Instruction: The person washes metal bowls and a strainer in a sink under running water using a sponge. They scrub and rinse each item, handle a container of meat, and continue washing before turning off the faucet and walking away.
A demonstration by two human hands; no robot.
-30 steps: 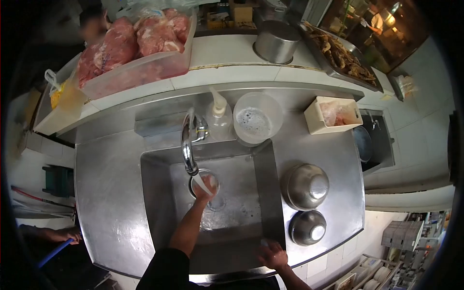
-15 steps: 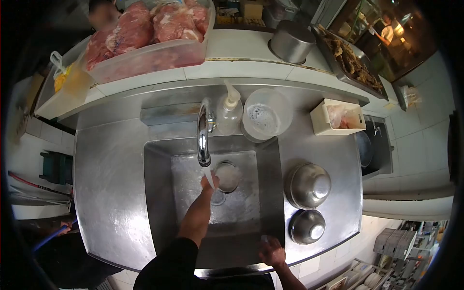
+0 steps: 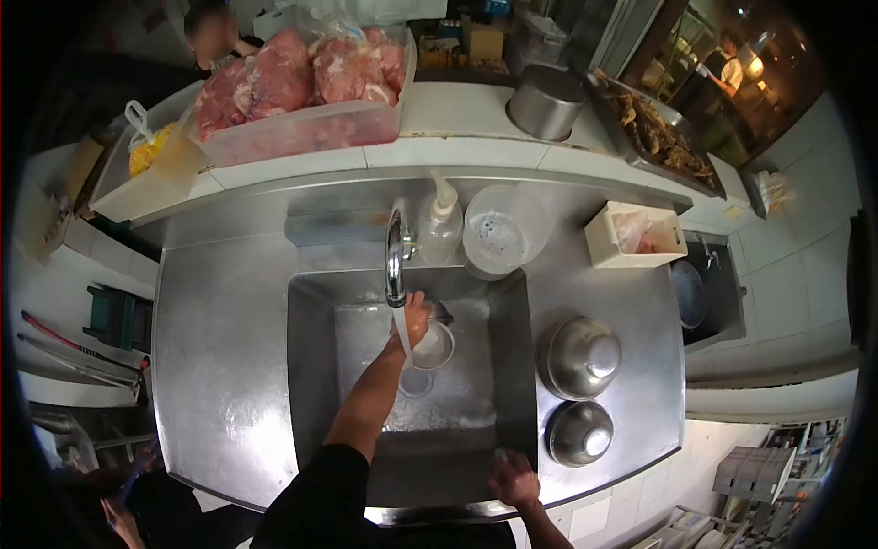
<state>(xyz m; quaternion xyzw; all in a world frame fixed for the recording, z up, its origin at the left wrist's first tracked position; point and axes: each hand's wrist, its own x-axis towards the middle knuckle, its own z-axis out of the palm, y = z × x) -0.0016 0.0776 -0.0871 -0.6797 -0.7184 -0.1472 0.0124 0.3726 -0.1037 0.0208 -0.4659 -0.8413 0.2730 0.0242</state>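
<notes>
My left hand [image 3: 416, 316] reaches into the steel sink [image 3: 320, 430], its fingers closed at the upper left rim of a small round metal bowl [image 3: 432, 348]. Water from the curved faucet [image 3: 395, 261] runs down over this hand and beside the bowl. A dark rounded edge shows just behind the bowl, partly covered by my fingers. My right hand [image 3: 514, 479] is at the sink's front right edge, fingers curled around something small and pale that I cannot make out. Two upturned metal bowls, a larger one [image 3: 581, 357] and a smaller one [image 3: 581, 434], sit on the counter to the right.
Behind the sink stand a pump bottle [image 3: 441, 229] and a sudsy plastic tub [image 3: 498, 238]. A cream bin [image 3: 637, 236] is at the right. On the ledge are a tub of raw meat [image 3: 302, 123], a steel pot [image 3: 546, 102] and a tray [image 3: 658, 133]. Other people are at the left.
My left hand has moved up over the bowl's far left rim, and the bowl looks tilted differently. The view has shifted slightly. My right hand stays at the sink edge.
</notes>
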